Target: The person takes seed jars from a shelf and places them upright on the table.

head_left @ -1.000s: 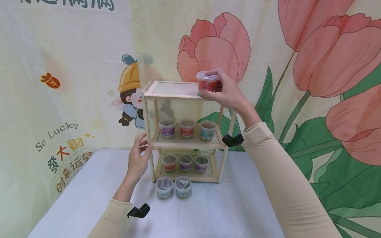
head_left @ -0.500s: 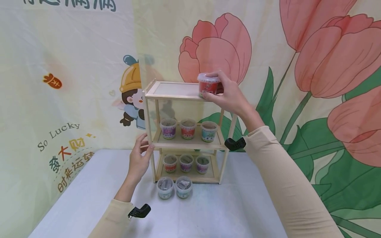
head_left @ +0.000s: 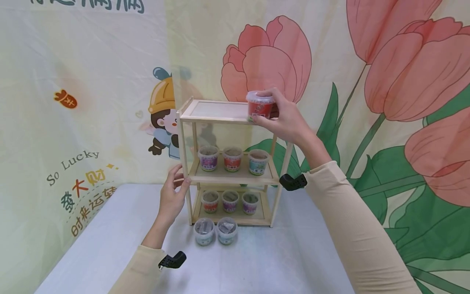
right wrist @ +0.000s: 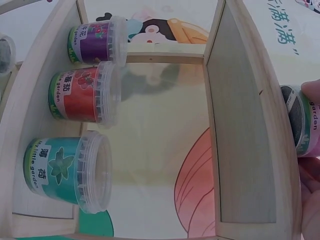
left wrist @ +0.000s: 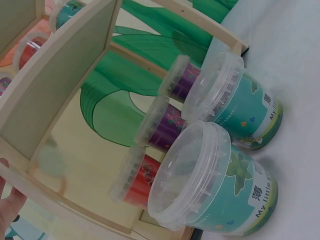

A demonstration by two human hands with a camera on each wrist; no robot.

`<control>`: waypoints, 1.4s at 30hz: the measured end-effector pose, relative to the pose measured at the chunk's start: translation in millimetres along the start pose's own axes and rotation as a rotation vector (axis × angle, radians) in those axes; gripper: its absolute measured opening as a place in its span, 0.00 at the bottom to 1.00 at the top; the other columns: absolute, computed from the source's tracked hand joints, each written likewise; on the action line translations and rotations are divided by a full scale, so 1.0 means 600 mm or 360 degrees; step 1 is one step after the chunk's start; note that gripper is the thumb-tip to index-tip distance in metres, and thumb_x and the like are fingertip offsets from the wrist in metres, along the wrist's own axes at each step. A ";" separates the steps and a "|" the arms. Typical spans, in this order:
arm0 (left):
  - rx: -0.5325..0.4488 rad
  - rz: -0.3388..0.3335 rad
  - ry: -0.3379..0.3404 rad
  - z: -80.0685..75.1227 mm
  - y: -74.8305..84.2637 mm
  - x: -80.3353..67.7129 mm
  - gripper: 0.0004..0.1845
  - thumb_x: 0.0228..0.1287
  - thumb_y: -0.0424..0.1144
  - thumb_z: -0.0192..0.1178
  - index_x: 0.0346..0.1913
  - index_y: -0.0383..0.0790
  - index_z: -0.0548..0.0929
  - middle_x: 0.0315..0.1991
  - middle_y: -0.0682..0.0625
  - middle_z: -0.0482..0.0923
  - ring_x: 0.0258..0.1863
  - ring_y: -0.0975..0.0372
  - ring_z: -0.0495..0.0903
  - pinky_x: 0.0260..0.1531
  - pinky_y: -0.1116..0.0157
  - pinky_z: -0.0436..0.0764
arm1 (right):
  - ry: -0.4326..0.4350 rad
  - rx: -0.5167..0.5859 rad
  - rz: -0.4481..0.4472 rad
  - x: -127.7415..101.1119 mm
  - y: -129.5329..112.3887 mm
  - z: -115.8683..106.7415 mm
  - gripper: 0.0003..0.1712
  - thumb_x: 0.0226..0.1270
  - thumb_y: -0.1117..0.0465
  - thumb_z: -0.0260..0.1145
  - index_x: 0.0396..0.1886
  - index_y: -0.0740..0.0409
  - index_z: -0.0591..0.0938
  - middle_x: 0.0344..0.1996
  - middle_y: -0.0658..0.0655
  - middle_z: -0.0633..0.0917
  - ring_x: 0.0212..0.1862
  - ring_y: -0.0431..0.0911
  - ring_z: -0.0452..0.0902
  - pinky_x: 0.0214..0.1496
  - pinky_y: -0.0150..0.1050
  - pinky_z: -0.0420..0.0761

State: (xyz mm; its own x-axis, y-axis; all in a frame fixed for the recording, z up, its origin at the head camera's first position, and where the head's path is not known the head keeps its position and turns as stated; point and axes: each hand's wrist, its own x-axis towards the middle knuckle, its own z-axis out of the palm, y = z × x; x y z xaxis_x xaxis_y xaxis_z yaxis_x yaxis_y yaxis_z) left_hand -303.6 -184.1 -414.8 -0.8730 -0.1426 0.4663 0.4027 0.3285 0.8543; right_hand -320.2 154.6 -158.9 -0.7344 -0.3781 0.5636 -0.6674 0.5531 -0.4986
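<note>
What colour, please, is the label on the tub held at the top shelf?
Red, under a clear lid; the tub shows best in the head view.

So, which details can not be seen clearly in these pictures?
- Red tub, head view: the right hand covers its far side.
- Left hand, left wrist view: only a fingertip shows, cut off by the edge.
- Tub labels, head view: too small to read.
</note>
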 end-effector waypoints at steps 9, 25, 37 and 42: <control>0.0001 0.0004 -0.0006 0.000 0.002 0.000 0.30 0.82 0.46 0.59 0.81 0.57 0.64 0.66 0.38 0.74 0.65 0.41 0.76 0.61 0.39 0.77 | 0.0038 -0.0039 -0.0016 -0.010 -0.005 0.001 0.36 0.73 0.55 0.73 0.74 0.49 0.67 0.62 0.61 0.79 0.55 0.53 0.81 0.60 0.51 0.84; -0.0013 0.0003 0.0005 0.001 0.004 0.001 0.30 0.82 0.46 0.59 0.80 0.56 0.65 0.65 0.38 0.75 0.64 0.41 0.77 0.61 0.39 0.77 | 0.0093 -0.0123 -0.0035 -0.027 -0.023 0.001 0.36 0.72 0.57 0.73 0.73 0.53 0.67 0.61 0.63 0.80 0.52 0.55 0.80 0.57 0.51 0.85; 0.0004 -0.0029 -0.0006 0.000 0.004 -0.001 0.30 0.83 0.46 0.58 0.81 0.58 0.64 0.66 0.38 0.74 0.66 0.41 0.75 0.62 0.37 0.76 | 0.0149 -0.0132 -0.0061 -0.041 -0.032 0.004 0.35 0.70 0.59 0.73 0.73 0.55 0.69 0.58 0.64 0.82 0.49 0.54 0.81 0.53 0.49 0.84; 0.0007 -0.0028 0.0001 0.001 0.003 0.000 0.30 0.83 0.46 0.58 0.81 0.58 0.64 0.65 0.38 0.74 0.65 0.41 0.76 0.62 0.37 0.76 | 0.0165 -0.0145 -0.0059 -0.044 -0.035 0.005 0.35 0.70 0.58 0.73 0.73 0.56 0.69 0.59 0.64 0.82 0.49 0.54 0.82 0.53 0.48 0.83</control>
State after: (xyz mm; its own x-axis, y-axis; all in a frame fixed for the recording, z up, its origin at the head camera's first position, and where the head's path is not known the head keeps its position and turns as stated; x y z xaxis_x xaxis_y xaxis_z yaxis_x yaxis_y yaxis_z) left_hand -302.7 -182.9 -413.2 -0.8798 -0.1491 0.4513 0.3860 0.3298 0.8615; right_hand -287.2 150.4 -165.3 -0.6897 -0.3231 0.6480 -0.6764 0.6069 -0.4173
